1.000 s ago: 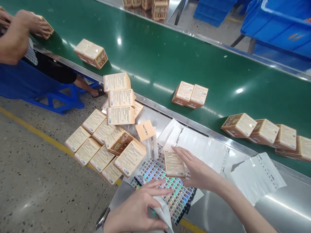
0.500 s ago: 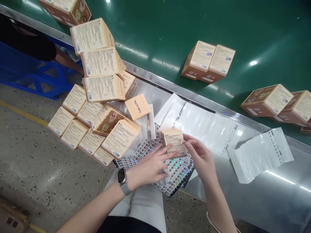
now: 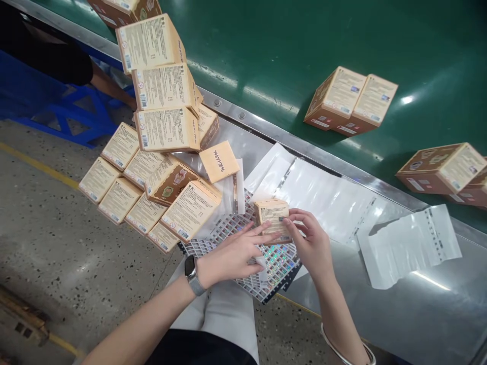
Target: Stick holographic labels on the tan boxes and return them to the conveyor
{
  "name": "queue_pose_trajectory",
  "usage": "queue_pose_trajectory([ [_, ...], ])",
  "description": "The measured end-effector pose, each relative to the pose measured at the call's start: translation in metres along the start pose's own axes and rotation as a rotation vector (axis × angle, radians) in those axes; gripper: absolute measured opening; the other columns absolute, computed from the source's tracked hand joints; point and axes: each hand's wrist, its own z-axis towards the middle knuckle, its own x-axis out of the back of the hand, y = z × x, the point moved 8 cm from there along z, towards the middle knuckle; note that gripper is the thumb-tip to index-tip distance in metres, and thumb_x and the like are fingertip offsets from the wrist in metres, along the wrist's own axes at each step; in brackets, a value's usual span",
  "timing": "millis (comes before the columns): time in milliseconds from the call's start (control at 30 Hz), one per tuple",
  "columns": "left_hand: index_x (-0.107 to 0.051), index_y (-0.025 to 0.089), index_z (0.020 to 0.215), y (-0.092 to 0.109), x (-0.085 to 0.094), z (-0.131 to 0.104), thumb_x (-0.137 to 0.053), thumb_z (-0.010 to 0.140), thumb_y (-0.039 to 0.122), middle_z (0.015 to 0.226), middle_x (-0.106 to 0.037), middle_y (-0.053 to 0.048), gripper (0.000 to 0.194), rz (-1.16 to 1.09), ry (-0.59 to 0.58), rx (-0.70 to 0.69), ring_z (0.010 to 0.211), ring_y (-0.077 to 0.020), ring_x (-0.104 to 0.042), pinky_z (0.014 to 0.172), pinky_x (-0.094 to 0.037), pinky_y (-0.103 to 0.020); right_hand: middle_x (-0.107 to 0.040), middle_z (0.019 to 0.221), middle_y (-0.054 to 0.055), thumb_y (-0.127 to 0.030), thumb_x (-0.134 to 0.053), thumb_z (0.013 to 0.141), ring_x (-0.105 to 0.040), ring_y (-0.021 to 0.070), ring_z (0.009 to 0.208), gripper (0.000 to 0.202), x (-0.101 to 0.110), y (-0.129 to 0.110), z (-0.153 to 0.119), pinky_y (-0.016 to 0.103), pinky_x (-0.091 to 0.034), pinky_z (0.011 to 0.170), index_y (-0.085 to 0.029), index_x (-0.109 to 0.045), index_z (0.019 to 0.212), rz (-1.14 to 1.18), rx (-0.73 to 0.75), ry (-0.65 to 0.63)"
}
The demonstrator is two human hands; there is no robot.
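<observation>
A small cream-and-brown box (image 3: 271, 213) stands over the sticker sheets, its printed face up. My left hand (image 3: 238, 253), with a watch on its wrist, has its fingers spread, the fingertips resting on the box's face. With thumb and index finger pinched together, my right hand (image 3: 307, 238) presses a small shiny sticker (image 3: 282, 219) at the right part of that face. Beneath both hands lie holographic sticker sheets (image 3: 276, 266) with grid patterns.
Several similar boxes (image 3: 167, 129) are stacked at the left. White plastic sheets (image 3: 323, 195) and a clear bag (image 3: 413, 248) lie on the metal table (image 3: 422, 314). Beyond its rail, the green belt (image 3: 266, 40) carries more boxes (image 3: 375, 101). Another person's arm (image 3: 110, 83) shows at upper left.
My right hand has moved slightly left over the box's face, and the small sticker now shows there. The boxes on the belt have shifted right in view.
</observation>
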Motion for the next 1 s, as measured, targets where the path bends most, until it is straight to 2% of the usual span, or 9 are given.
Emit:
queue_pose_trajectory([
  [233, -0.069, 0.018, 0.066, 0.001, -0.004, 0.000, -0.070, 0.085, 0.019, 0.155, -0.041, 0.001, 0.019, 0.098, 0.008, -0.009, 0.151, -0.0222, -0.020, 0.126, -0.021, -0.043, -0.067, 0.095, 0.008, -0.044, -0.058, 0.091, -0.066, 0.0189, 0.082, 0.023, -0.003, -0.013, -0.008, 0.035, -0.061, 0.070, -0.023, -0.059, 0.082, -0.173, 0.123, 0.183],
  [400, -0.069, 0.019, 0.065, 0.000, -0.003, 0.001, -0.072, 0.083, 0.017, 0.154, -0.042, 0.002, 0.018, 0.111, 0.046, -0.023, 0.150, -0.0234, -0.024, 0.126, -0.024, -0.045, -0.068, 0.105, 0.011, -0.054, -0.064, 0.084, -0.069, 0.0180, 0.070, 0.039, 0.008, 0.018, -0.010, 0.032, -0.058, 0.056, -0.023, -0.048, 0.101, 0.016, -0.191, 0.348],
  [467, -0.070, 0.018, 0.067, 0.000, -0.002, 0.001, -0.071, 0.082, 0.016, 0.154, -0.042, 0.001, 0.016, 0.085, 0.072, -0.046, 0.150, -0.0241, -0.025, 0.125, -0.024, -0.047, -0.066, 0.117, 0.015, -0.053, -0.058, 0.088, -0.071, 0.0217, 0.080, 0.044, 0.012, 0.016, -0.002, 0.036, -0.060, 0.063, -0.022, -0.046, 0.117, 0.031, -0.136, 0.231],
  [533, -0.071, 0.018, 0.069, 0.002, 0.002, -0.001, -0.070, 0.082, 0.014, 0.153, -0.043, 0.000, 0.014, 0.030, 0.107, -0.074, 0.149, -0.0249, -0.027, 0.125, -0.023, -0.049, -0.055, 0.139, 0.019, -0.048, -0.062, 0.085, -0.067, 0.0289, 0.109, 0.062, 0.007, 0.000, 0.006, 0.046, -0.060, 0.082, -0.025, -0.037, 0.138, -0.080, 0.077, -0.027],
  [600, -0.073, 0.019, 0.072, 0.006, 0.007, -0.007, -0.069, 0.082, 0.014, 0.148, -0.051, -0.002, 0.012, -0.059, 0.152, -0.089, 0.147, -0.0258, -0.033, 0.123, -0.025, -0.049, -0.039, 0.155, 0.017, -0.038, -0.072, 0.077, -0.051, 0.0344, 0.133, 0.089, -0.005, -0.013, 0.006, 0.053, -0.052, 0.099, -0.029, -0.023, 0.151, -0.295, 0.282, -0.312],
  [667, -0.075, 0.019, 0.079, 0.008, 0.012, -0.018, -0.070, 0.083, 0.016, 0.133, -0.065, -0.005, 0.007, -0.172, 0.198, -0.018, 0.133, -0.0265, -0.053, 0.115, -0.037, -0.046, -0.037, 0.157, 0.016, -0.029, -0.072, 0.074, -0.047, 0.0364, 0.136, 0.098, -0.014, -0.017, 0.006, 0.055, -0.051, 0.100, -0.030, -0.017, 0.155, -0.499, 0.385, -0.504],
  [733, -0.075, 0.018, 0.087, 0.006, 0.015, -0.034, -0.068, 0.084, 0.022, 0.108, -0.077, -0.006, 0.008, -0.296, 0.237, 0.138, 0.103, -0.0237, -0.071, 0.095, -0.051, -0.037, -0.042, 0.153, 0.017, -0.026, -0.070, 0.074, -0.058, 0.0361, 0.125, 0.093, -0.019, -0.019, 0.014, 0.051, -0.058, 0.090, -0.029, -0.021, 0.154, -0.606, 0.410, -0.604],
  [833, -0.075, 0.016, 0.090, 0.001, 0.018, -0.066, -0.065, 0.084, 0.028, 0.082, -0.076, -0.003, 0.017, -0.477, 0.325, 0.369, 0.073, -0.0175, -0.068, 0.067, -0.049, -0.025, -0.045, 0.147, 0.020, -0.035, -0.070, 0.073, -0.069, 0.0336, 0.106, 0.087, -0.018, -0.032, 0.049, 0.047, -0.061, 0.081, -0.020, -0.031, 0.149, -0.625, 0.398, -0.596],
  [1000, -0.075, 0.014, 0.096, -0.007, 0.031, -0.109, -0.064, 0.080, 0.040, 0.091, -0.075, -0.008, 0.033, -0.818, 0.521, 0.515, 0.079, -0.0195, -0.064, 0.067, -0.047, -0.025, -0.045, 0.142, 0.027, -0.043, -0.078, 0.064, -0.052, 0.0404, 0.129, 0.099, 0.003, -0.083, 0.164, 0.048, -0.050, 0.103, -0.006, -0.037, 0.146, -0.577, 0.360, -0.250],
])
